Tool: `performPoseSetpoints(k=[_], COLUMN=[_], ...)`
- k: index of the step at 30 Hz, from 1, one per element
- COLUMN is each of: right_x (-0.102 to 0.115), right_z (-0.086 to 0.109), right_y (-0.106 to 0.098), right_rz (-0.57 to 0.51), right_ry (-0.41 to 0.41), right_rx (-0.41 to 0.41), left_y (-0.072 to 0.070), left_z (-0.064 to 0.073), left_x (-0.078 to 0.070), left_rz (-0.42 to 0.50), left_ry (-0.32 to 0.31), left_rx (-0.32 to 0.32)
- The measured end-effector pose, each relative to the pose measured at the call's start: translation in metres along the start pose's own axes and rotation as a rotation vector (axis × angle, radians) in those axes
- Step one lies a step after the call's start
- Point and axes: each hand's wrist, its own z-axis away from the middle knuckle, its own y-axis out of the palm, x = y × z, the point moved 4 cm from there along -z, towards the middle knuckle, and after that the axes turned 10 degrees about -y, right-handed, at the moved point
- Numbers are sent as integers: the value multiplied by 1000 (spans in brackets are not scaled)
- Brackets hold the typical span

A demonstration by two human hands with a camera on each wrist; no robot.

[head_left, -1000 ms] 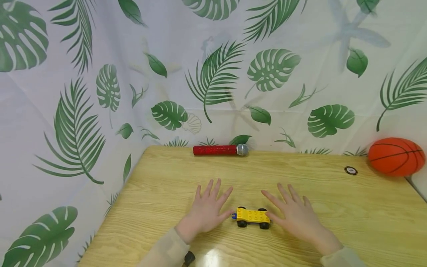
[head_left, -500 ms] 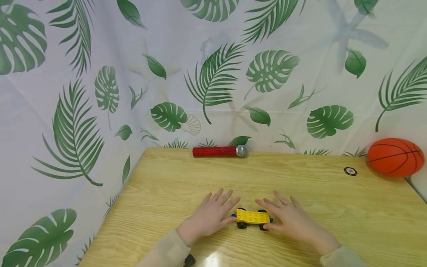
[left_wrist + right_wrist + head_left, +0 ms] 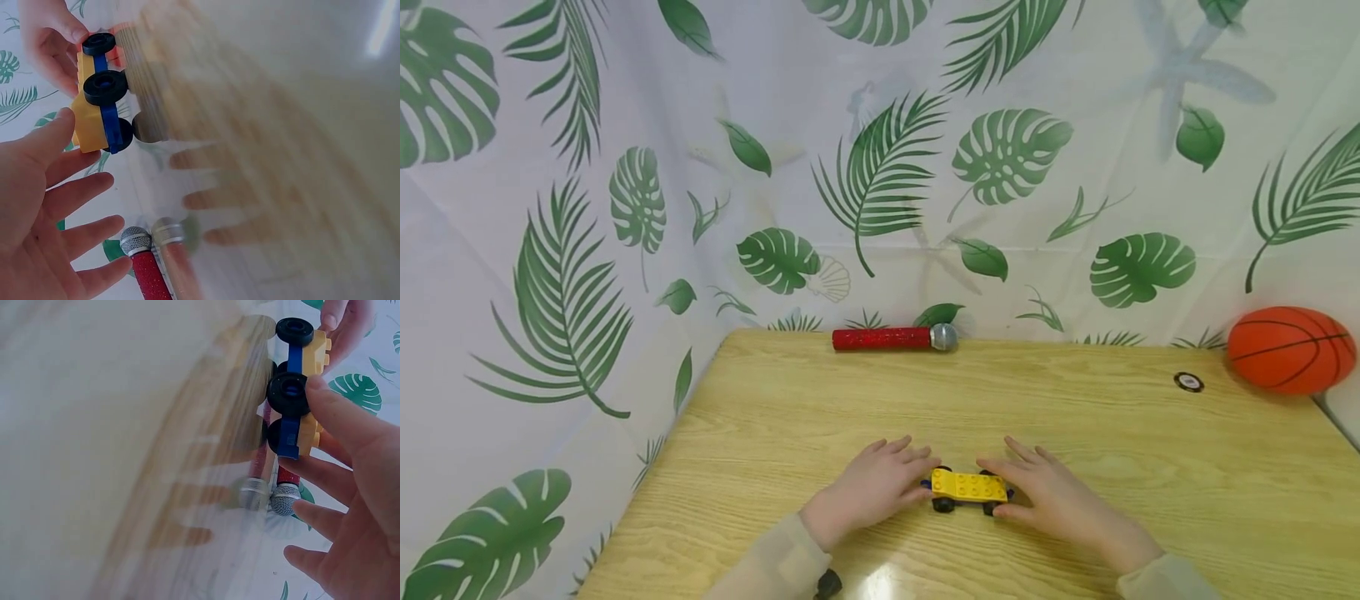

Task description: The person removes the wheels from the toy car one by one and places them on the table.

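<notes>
Toy building-brick car base [image 3: 970, 486], one: yellow studded deck, blue underframe, black wheels, a blue coupling at each end; stands upright on its wheels on the wood-grain table [image 3: 775, 408], between the two hands, long axis running roughly nine to three o'clock in the head view. All directions below are taken from the car in that view. Left hand [image 3: 880, 486]: at nine o'clock, fingers extended and loosely spread, nothing gripped; thumb tip beside the left-end coupling, whether in contact cannot be told. Right hand [image 3: 1052, 496]: at three o'clock, fingers likewise extended with gaps between them, thumb at the near right wheel and forefinger by the far right wheel, so the hand spreads about that end without curling round it; firm contact cannot be told. Sleeves, pale, two: left sleeve [image 3: 771, 558] toward eight o'clock, right sleeve [image 3: 1165, 579] toward four. Dark object [image 3: 828, 584], one: at eight o'clock, beside the left sleeve, cut off by the lower edge, kind unclear. Microphone [image 3: 883, 338], one: red glittery handle, silver head turned to three o'clock; lies at eleven, along the far table edge. Round chip [image 3: 1188, 382], one: black rim, pale centre; lies flat at two o'clock. Basketball [image 3: 1292, 350], one: orange-red, black seams; also at two, farther out, near the table's corner. Backdrop [image 3: 700, 275]: white sheeting with green leaf prints.
</notes>
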Motion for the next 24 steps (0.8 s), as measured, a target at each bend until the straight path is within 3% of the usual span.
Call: performPoseSetpoints(k=[6, 18, 21, 24], right_x=[0, 4, 5, 7], right_z=[-2, -4, -3, -2], right_y=[-1, -3, -5, -7], right_rz=[2, -70, -86, -125], right_ry=[-2, -17, -28, -46], right_rx=[-10, -16, -56, -123], left_y=[-4, -6, -8, -11], left_z=[-3, -2, 0, 1], left_x=[-3, -4, -3, -1], left_rz=[-44, -42, -18, 66], left_ry=[9, -9, -14, -17], left_rx=[-34, -55, -71, -99])
